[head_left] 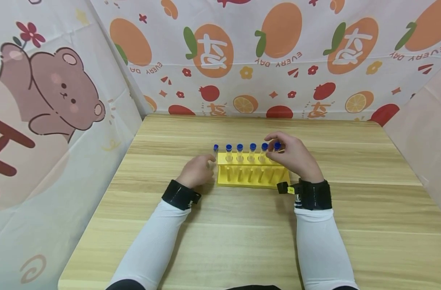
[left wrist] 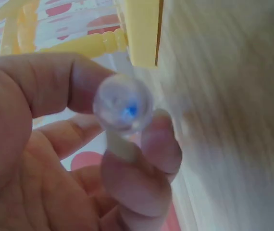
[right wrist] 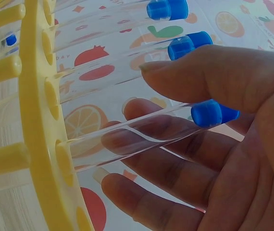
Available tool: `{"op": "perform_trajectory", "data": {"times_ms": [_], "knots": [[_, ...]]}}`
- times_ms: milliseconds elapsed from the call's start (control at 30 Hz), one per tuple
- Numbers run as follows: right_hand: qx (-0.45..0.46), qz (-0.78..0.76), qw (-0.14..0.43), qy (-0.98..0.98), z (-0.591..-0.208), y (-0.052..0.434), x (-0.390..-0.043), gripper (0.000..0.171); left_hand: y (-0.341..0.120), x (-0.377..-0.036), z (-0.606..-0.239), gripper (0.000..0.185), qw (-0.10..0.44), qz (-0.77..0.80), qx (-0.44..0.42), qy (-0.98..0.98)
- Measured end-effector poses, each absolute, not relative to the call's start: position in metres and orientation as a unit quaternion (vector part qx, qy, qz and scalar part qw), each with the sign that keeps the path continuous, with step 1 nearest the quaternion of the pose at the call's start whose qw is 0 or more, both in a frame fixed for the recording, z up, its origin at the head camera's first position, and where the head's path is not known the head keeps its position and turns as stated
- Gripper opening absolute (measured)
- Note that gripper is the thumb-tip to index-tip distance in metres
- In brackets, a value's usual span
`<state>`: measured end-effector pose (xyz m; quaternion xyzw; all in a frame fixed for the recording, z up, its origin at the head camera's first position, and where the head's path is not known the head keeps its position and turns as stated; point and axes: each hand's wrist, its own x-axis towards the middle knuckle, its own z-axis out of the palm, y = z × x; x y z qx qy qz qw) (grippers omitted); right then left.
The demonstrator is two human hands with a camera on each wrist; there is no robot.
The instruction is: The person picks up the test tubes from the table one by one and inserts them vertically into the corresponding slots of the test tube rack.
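A yellow test tube rack point(head_left: 247, 185) stands on the table, holding several clear test tubes upright with blue caps point(head_left: 240, 147). Just off its left end, my left hand point(head_left: 196, 171) grips another blue-capped test tube point(left wrist: 122, 103), which the left wrist view shows end-on from its rounded bottom. My right hand point(head_left: 296, 157) is at the rack's right end. Its thumb and fingers are spread loosely around the rightmost racked tube point(right wrist: 127, 137), thumb on one side and fingers behind, with a gap showing between them.
The rack rests on a light wood-grain table point(head_left: 242, 233). Behind it hangs a white cloth point(head_left: 256, 86) printed with fruit, and a bear-patterned cloth point(head_left: 119, 100) covers the left side.
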<state>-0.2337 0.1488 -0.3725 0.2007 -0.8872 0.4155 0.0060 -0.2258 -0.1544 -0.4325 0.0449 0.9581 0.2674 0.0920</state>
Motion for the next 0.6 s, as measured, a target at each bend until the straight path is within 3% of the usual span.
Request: {"op": "perform_trajectory", "data": {"times_ms": [200, 600], "knots": [[0.202, 0.418, 0.007, -0.886, -0.372, 0.149, -0.233, 0.035, -0.154, -0.224, -0.427, 0.043, 0.055, 0.293, 0.042, 0.954], [0.213, 0.434, 0.011, -0.875, -0.369, 0.148, -0.232, 0.035, -0.147, -0.217, -0.408, 0.027, -0.123, 0.362, 0.069, 0.921]]}}
